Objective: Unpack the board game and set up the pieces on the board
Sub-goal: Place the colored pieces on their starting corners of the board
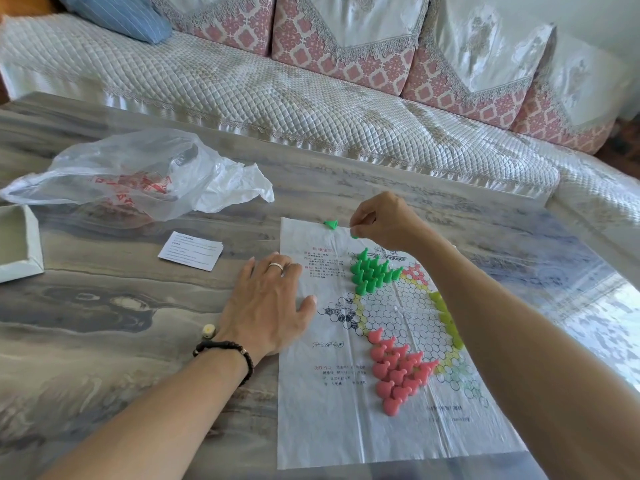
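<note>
A thin paper board [346, 427] printed with a star of circles lies on the table. Several green pegs [372, 271] fill its far point and several pink pegs [398, 370] fill its near point. A few yellow-green pegs [446, 317] show beside my right forearm, partly hidden by it. My left hand [270, 303] presses flat on the board's left edge. My right hand [384, 220] hovers over the far edge, pinching a green peg [354, 235]. One loose green peg [331, 224] lies on its side close to it.
A crumpled clear plastic bag [138, 171] lies at the left rear of the marbled table [104, 323]. A folded leaflet [190, 251] and a white box lid [20, 244] sit left. A small die [209, 330] is by my left wrist. A quilted sofa [311, 98] runs behind.
</note>
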Available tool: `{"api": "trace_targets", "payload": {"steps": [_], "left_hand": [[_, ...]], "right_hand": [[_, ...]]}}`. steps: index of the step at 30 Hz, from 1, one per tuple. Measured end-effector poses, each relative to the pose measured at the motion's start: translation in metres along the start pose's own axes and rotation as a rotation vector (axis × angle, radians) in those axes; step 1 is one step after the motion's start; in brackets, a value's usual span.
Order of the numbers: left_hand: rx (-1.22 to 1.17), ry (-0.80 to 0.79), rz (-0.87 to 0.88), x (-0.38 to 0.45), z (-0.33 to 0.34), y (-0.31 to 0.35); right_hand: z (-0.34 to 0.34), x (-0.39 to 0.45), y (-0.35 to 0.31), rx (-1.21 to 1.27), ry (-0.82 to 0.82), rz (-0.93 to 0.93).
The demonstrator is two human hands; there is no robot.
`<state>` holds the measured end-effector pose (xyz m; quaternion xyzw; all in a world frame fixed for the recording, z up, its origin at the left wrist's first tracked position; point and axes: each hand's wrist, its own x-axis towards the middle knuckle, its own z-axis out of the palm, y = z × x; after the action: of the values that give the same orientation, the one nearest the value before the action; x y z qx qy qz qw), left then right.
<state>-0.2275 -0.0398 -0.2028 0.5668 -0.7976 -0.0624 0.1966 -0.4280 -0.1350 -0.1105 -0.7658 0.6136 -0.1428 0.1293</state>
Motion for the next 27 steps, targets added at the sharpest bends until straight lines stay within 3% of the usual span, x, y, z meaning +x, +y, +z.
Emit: {"api": "trace_targets", "payload": {"steps": [17, 27], "left_hand": [[0.0, 0.004, 0.004, 0.0, 0.002, -0.001], [-0.003, 0.012, -0.001, -0.001, 0.003, -0.002]], "right_hand": [[-0.006, -0.011, 0.0, -0.117, -0.198, -0.008], [0.0, -0.013, 0.003, -0.112, -0.225, -0.005]]}}
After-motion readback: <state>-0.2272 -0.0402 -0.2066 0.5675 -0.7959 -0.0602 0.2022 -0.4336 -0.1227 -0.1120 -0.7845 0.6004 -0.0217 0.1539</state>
